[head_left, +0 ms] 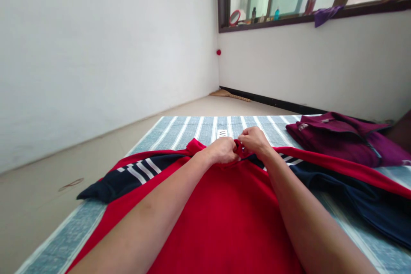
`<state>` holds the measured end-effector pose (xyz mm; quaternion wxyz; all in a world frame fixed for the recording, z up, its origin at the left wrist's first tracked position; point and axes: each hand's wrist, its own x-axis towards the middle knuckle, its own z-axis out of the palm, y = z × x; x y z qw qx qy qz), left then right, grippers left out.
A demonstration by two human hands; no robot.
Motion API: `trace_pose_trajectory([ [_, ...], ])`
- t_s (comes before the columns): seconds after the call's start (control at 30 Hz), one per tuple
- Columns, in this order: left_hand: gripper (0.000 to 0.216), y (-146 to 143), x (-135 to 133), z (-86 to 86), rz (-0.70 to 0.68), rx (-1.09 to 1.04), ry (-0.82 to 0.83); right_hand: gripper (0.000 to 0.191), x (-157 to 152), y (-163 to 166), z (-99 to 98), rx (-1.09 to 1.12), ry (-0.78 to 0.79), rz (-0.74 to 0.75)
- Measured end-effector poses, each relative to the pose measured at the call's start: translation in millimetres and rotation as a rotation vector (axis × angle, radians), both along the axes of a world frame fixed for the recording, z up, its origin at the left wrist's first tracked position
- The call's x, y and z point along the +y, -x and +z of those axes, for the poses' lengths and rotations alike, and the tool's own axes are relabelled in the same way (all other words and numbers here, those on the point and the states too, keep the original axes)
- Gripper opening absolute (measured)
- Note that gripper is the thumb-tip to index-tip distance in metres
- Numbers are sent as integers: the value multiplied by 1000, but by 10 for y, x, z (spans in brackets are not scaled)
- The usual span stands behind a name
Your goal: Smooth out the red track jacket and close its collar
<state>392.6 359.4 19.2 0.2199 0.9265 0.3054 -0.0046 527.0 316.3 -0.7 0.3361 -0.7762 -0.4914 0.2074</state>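
A red shirt point(231, 214) with navy panels and white stripes lies spread out in front of me, its sleeves reaching to both sides. Both of my hands are at its collar, at the far end of the garment. My left hand point(223, 150) is closed on the collar, fingers curled over the red cloth. Right beside it, my right hand point(253, 139) pinches the collar edge. Part of the collar between the hands shows dark inside. The fingertips are partly hidden by the hands and the fabric.
Under the shirt is a blue-grey striped cloth point(165, 130). A folded maroon garment point(337, 139) lies at the right. A broom point(229, 94) rests on the floor by the corner. On the window sill stand a round mirror point(234, 17), bottles and a purple cloth point(326, 15).
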Motion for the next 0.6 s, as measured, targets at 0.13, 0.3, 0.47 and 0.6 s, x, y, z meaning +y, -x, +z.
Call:
trace_pose_trajectory([
  [0.13, 19, 124, -120, -23, 42, -60, 28, 16, -31, -6, 27, 195, 41, 58],
  [0.3, 16, 223, -203, -99, 108, -162, 57, 12, -112, 52, 105, 430, 105, 64],
  [0.47, 16, 234, -242, -182, 165, -232, -4, 11, -119, 59, 61, 664, 111, -11],
  [0.6, 15, 251, -249, -209, 187, -261, 4, 12, -96, 33, 15, 831, 128, -18],
])
